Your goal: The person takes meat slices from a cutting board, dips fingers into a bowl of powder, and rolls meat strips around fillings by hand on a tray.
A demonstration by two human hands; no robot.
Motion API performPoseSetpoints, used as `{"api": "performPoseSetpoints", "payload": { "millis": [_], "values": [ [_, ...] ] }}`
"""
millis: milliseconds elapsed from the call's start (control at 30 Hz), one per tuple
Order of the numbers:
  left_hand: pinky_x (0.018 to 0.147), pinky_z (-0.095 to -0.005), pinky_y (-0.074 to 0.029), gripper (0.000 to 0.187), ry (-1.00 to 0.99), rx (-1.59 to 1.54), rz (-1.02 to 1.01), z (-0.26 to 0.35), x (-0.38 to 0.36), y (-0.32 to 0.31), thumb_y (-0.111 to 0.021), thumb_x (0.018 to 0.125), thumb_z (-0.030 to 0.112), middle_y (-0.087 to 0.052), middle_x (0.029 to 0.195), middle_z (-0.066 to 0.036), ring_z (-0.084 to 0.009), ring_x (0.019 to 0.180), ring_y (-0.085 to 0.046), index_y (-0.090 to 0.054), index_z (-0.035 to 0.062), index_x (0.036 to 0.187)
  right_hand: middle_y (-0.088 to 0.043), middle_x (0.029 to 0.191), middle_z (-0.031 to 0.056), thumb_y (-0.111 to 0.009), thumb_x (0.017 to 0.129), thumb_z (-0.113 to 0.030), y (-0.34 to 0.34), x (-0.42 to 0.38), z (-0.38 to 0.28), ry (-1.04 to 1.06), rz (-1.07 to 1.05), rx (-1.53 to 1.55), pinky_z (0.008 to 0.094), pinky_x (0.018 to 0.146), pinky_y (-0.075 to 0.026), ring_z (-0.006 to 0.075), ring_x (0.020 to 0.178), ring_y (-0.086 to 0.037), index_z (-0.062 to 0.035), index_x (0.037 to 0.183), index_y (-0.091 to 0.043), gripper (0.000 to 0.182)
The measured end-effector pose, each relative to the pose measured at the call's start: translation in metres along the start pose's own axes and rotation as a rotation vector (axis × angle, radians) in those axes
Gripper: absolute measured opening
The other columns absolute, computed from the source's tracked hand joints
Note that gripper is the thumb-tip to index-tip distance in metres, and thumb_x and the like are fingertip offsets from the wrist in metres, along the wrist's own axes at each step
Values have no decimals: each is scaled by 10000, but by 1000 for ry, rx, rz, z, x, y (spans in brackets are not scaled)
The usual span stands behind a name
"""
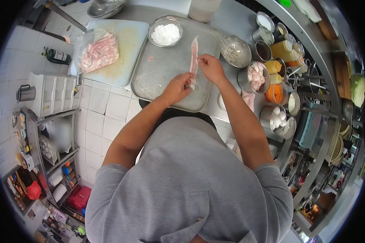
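Note:
A long strip of raw bacon (pixel 194 50) lies lengthwise on a grey metal tray (pixel 162 77), pink with pale edges. My left hand (pixel 177 87) is closed around its near end, where a small greyish lump shows by the fingertips. Farther up, my right hand (pixel 211 68) pinches at the strip's right edge; exactly what lies between those fingertips is too small to see well. A metal bowl of white powder (pixel 166 35) sits on the tray's far left part. Just right of the tray stands a metal bowl with a greyish mix (pixel 235 51).
On the left, a white cutting board (pixel 129 44) carries a plastic bag of sliced raw meat (pixel 100 52). Pots of raw meat pieces (pixel 256 76) and eggs (pixel 277 118), an orange-filled container (pixel 275 93) and yellow bottles (pixel 273 66) crowd the right side. A metal shelf edge (pixel 308 28) runs above them.

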State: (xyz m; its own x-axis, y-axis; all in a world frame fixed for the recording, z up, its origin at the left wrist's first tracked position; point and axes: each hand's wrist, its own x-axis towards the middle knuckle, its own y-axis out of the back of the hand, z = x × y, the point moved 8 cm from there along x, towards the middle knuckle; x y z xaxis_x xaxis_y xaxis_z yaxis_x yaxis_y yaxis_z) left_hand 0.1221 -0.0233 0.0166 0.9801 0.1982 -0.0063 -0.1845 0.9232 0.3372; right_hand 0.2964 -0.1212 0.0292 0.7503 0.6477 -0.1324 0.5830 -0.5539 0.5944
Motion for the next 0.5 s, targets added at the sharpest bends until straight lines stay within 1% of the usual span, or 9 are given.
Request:
{"api": "performPoseSetpoints", "payload": {
  "millis": [67, 133, 167, 233, 267, 333, 367, 433, 500],
  "values": [
    [972, -474, -584, 342, -85, 109, -18, -7, 2, -4, -791, 856, -14, -755, 1072, -174, -381, 1050, -715, -743, 21, 1193, -837, 1065, 211, -720, 1010, -185, 0, 26, -22, 46, 30, -26, 432, 897, -627, 364, 970, -816, -32, 1209, -829, 274],
    [1043, -517, -570, 289, -193, 183, -27, -8, 1, -7, -802, 822, 5, -775, 1132, -189, -442, 1146, -699, -801, 31, 1110, -832, 1106, 213, -729, 1000, -204, -10, 56, -58, 201, 35, -73, 451, 931, -630, 376, 1030, -813, -49, 1178, -841, 261],
    [1043, -517, -570, 289, -199, 190, -15, -9, 0, -8, -802, 822, 5, -775, 1132, -189, -442, 1146, -699, -801, 31, 1110, -832, 1106, 213, -729, 1000, -204, -16, 71, -73, 217, 36, -74, 451, 931, -630, 376, 1030, -813, -49, 1178, -841, 261],
    [1053, -519, -573, 294, -198, 175, -8, -11, 0, -7, -811, 826, 22, -776, 1135, -185, -436, 1165, -700, -803, 34, 1119, -829, 1170, 206, -732, 977, -191, -36, 97, -114, 349, 51, -350, 475, 977, -631, 387, 1110, -802, -56, 1161, -855, 259],
    [1058, -527, -570, 296, -203, 174, -16, -12, 0, -8, -811, 828, 28, -775, 1137, -179, -432, 1174, -695, -798, 31, 1124, -829, 1170, 206, -732, 977, -191, -46, 111, -130, 359, 52, -350, 475, 977, -631, 387, 1110, -802, -56, 1161, -855, 259],
    [1055, -527, -569, 296, -219, 165, -7, -11, 0, -6, -807, 831, 28, -771, 1131, -177, -428, 1172, -692, -797, 31, 1127, -826, 1263, 191, -726, 971, -165, -84, 140, -139, 268, -177, -749, 478, 1028, -629, 373, 1194, -793, -62, 1169, -868, 264],
    [1053, -527, -568, 296, -229, 150, -5, -10, -1, -5, -804, 834, 27, -768, 1125, -175, -424, 1171, -688, -796, 31, 1130, -826, 1263, 191, -726, 971, -165, -93, 149, -147, 274, -178, -750, 478, 1028, -629, 373, 1194, -793, -62, 1169, -868, 264],
    [1050, -527, -565, 297, -210, 143, -20, -10, 3, -2, -794, 839, 33, -760, 1109, -171, -421, 1152, -680, -795, 36, 1135, -819, 1260, 230, -729, 958, -222, -119, 166, -138, 123, -346, -837, 498, 1044, -621, 403, 1196, -788, -40, 1166, -862, 307],
    [1051, -508, -576, 245, -195, 124, -30, -10, 1, -3, -807, 816, 26, -782, 1124, -164, -411, 1149, -691, -800, 40, 1061, -818, 1263, 237, -730, 948, -206, -130, 173, -137, 141, -361, -847, 500, 1038, -624, 402, 1206, -786, -30, 1156, -861, 303]
  ]
}}
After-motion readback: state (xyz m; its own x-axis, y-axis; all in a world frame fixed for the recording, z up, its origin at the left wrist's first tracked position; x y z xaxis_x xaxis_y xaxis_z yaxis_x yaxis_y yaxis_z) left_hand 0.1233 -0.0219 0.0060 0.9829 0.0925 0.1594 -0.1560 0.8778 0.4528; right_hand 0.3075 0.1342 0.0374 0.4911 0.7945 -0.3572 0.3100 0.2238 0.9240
